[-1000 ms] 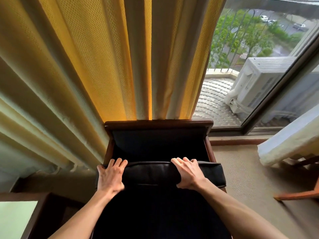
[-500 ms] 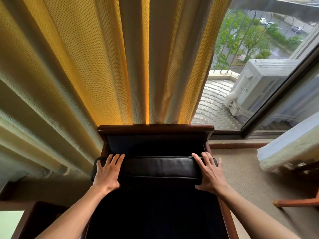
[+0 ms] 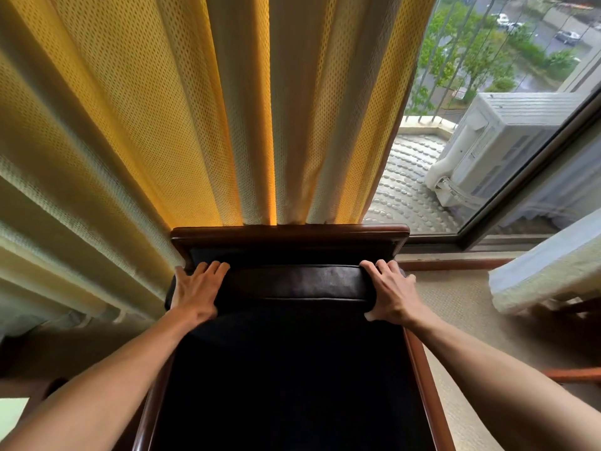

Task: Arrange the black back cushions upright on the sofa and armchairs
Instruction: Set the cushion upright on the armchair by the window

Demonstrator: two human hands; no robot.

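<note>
Head view is showing a black back cushion (image 3: 294, 283) standing on an armchair (image 3: 289, 232), its top edge just in front of the wooden back rail. The left hand (image 3: 195, 289) is lying flat on the cushion's left end, fingers straight and pressing. The right hand (image 3: 390, 292) is curling its fingers over the top right corner, gripping it. To seat it well, both hands should be pushing evenly backward, keeping the top edge level. The cushion is spanning between the two grips, each sitting at an outer end.
</note>
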